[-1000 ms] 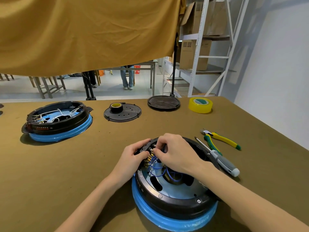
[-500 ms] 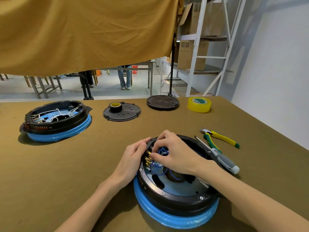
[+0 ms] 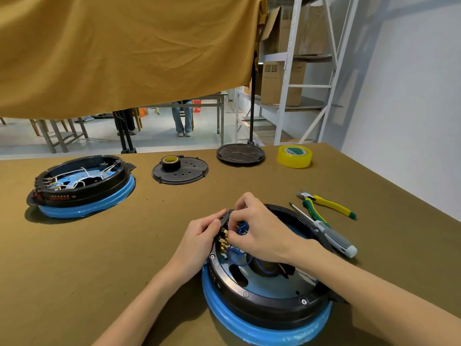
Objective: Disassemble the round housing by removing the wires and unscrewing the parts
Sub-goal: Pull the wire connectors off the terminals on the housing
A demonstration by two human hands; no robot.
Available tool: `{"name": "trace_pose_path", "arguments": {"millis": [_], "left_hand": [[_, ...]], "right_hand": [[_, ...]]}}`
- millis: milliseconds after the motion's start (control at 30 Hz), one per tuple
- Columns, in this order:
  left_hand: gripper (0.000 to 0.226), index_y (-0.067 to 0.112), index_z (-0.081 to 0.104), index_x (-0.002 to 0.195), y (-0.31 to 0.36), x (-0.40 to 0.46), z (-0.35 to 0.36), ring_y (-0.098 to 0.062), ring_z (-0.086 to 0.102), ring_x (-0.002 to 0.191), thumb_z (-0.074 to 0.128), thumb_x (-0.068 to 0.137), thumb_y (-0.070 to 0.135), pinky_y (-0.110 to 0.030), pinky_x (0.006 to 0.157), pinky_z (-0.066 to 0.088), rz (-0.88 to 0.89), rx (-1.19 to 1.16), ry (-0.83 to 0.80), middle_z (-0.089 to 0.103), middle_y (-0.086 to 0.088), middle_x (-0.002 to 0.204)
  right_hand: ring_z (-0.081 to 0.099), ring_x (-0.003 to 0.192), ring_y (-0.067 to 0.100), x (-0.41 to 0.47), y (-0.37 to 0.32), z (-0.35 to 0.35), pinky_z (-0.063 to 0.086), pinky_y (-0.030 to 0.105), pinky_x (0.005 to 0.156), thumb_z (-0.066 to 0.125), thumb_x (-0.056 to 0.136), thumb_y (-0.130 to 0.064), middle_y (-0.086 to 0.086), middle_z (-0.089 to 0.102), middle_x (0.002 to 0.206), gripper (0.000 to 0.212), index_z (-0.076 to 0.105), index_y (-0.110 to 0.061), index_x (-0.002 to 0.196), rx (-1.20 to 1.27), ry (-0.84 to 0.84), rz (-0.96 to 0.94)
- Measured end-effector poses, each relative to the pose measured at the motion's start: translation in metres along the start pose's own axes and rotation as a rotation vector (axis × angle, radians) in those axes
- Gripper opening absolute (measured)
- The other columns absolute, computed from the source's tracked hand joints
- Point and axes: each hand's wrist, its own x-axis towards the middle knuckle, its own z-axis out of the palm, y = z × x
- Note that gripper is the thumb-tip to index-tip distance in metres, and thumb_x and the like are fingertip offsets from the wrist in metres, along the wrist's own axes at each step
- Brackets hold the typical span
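Note:
A round black housing (image 3: 264,303) on a blue ring sits at the near centre of the table. Blue wires (image 3: 237,253) loop inside it, running to a row of brass terminals (image 3: 222,242) on its left rim. My left hand (image 3: 199,236) grips the outside of that rim beside the terminals. Reaching in from the right, my right hand (image 3: 262,228) pinches a blue wire end (image 3: 242,227) at the terminals with thumb and fingertips. The hands hide part of the terminal row.
A second housing (image 3: 82,186) with white wires stands far left. A black cover plate (image 3: 180,171) bearing a small tape roll, a round grille (image 3: 240,154) and yellow tape (image 3: 294,156) lie at the back. Screwdriver (image 3: 326,233) and pliers (image 3: 324,203) lie right of the housing.
My right hand has shifted slightly along the terminals and lifted a little, with the blue wire end now showing between its fingers. My left hand stays on the rim.

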Motion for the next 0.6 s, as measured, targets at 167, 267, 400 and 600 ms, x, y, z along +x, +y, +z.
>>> {"name": "trace_pose_path", "arguments": {"millis": [167,267,400,600], "left_hand": [[0.035,0.017,0.063,0.139,0.0038,-0.0007,-0.0002,0.000,0.062,0.123,0.049,0.107,0.017,-0.033,0.111,0.048,-0.005,-0.035,0.027,0.069,0.007,0.133],[0.029,0.015,0.071,0.128,0.0059,-0.0028,0.0013,-0.010,0.070,0.114,0.054,0.105,0.017,-0.041,0.103,0.055,-0.018,-0.086,0.077,0.076,0.003,0.119],[0.025,0.020,0.076,0.119,0.0051,-0.0056,0.0051,-0.012,0.070,0.114,0.057,0.103,0.017,-0.040,0.100,0.056,-0.006,-0.127,0.127,0.077,0.003,0.117],[0.029,0.033,0.073,0.117,0.0045,-0.0072,0.0023,-0.012,0.072,0.109,0.057,0.103,0.014,-0.022,0.083,0.058,0.024,-0.150,0.019,0.078,0.010,0.112]], "right_hand": [[0.045,0.099,0.014,0.0013,0.0054,-0.0003,0.048,0.038,0.088,0.069,0.090,-0.030,-0.003,0.043,0.100,0.014,0.068,-0.021,0.080,0.019,-0.021,-0.004],[0.046,0.103,0.014,0.0018,0.0086,-0.0016,0.048,0.039,0.089,0.069,0.091,-0.032,-0.005,0.044,0.103,0.014,0.069,-0.022,0.081,0.017,-0.024,0.009],[0.047,0.100,0.009,-0.0005,0.0083,0.0010,0.049,0.037,0.087,0.071,0.090,-0.034,-0.009,0.045,0.101,0.016,0.069,-0.023,0.079,0.036,0.018,0.023],[0.048,0.096,0.010,0.0030,0.0071,0.0006,0.050,0.036,0.084,0.071,0.090,-0.038,-0.008,0.045,0.097,0.019,0.067,-0.024,0.078,0.023,0.009,0.015]]}}
